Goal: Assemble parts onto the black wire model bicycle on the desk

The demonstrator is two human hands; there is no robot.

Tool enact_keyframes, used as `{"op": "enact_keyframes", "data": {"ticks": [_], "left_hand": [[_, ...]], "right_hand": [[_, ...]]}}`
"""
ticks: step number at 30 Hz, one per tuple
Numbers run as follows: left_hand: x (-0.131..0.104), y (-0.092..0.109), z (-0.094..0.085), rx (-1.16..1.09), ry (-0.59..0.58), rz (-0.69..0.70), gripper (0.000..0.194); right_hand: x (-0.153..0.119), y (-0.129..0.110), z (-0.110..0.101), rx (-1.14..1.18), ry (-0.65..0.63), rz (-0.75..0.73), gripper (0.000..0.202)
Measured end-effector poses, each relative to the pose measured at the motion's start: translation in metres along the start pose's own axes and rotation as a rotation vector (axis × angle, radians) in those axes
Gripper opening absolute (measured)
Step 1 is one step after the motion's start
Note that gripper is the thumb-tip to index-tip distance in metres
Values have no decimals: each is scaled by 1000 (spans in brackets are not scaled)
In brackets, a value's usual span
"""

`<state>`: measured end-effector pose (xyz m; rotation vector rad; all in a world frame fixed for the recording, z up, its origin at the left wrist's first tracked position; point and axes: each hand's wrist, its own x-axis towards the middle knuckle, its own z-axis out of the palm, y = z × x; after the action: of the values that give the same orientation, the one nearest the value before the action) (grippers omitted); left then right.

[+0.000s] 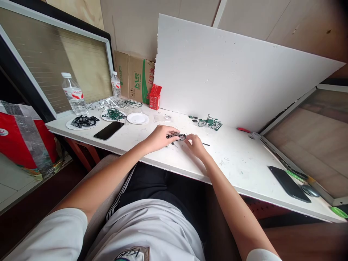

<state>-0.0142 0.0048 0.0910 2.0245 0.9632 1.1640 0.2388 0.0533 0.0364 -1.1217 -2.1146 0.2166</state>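
Plate (69, 126) with black plastic parts (83, 121) sits at the left of the white tabletop (239, 156), a dark smartphone (109, 131) just in front and green plastic parts (114, 115) on another plate beyond. The left hand (160, 137) is clamped on a black model bicycle (182, 137) near the tabletop's front edge. The right hand (197, 145) has its fingertips at the wheel; whether they grip it, I cannot tell. Farther right, a green model bicycle (210, 123) stands before the white board (231, 72).
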Motion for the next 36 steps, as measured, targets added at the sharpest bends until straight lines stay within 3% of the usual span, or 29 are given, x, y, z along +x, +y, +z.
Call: {"op": "enact_keyframes", "data": {"ticks": [4,7,10,17,28,36], "left_hand": [[-1,-2,3,-4,-13,16,36],[-1,-2,4,8,-40,42,32],[-1,-2,4,34,-46,72,27],[-1,0,1,180,-31,133,22],[2,-1,-4,302,-11,241,14],[3,-14,-3,193,-2,103,25]], "right_hand": [[4,-34,-18,233,134,53,49],[3,-64,-29,306,123,-85,41],[1,-78,-31,233,91,-209,37],[1,-65,-27,223,123,-267,30],[-1,-73,-31,190,115,-229,27],[-2,-71,-31,185,122,-235,28]]}}
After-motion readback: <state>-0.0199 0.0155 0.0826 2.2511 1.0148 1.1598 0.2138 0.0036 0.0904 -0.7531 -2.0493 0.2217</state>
